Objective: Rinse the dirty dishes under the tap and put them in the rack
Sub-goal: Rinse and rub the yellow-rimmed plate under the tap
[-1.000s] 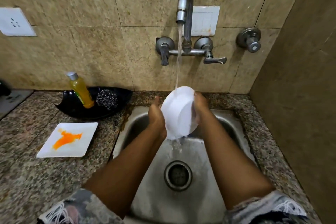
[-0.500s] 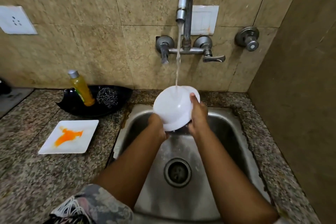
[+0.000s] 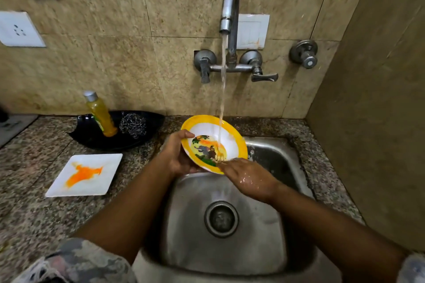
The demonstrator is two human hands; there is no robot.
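Item: bowl [image 3: 215,142], yellow-rimmed, picture inside. It is being gripped at its nine o'clock rim by the left hand [image 3: 177,156], thumb curled over the edge. Its six o'clock rim is being touched by the straightened fingers of the right hand [image 3: 249,177], which is grasping nothing. The bowl is being tilted toward the viewer above the sink [image 3: 276,151], at its twelve o'clock edge, with tap [image 3: 228,18] water striking its inside. A stained square plate [image 3: 85,174] is lying at nine o'clock, nearer the left hand. No rack is being shown.
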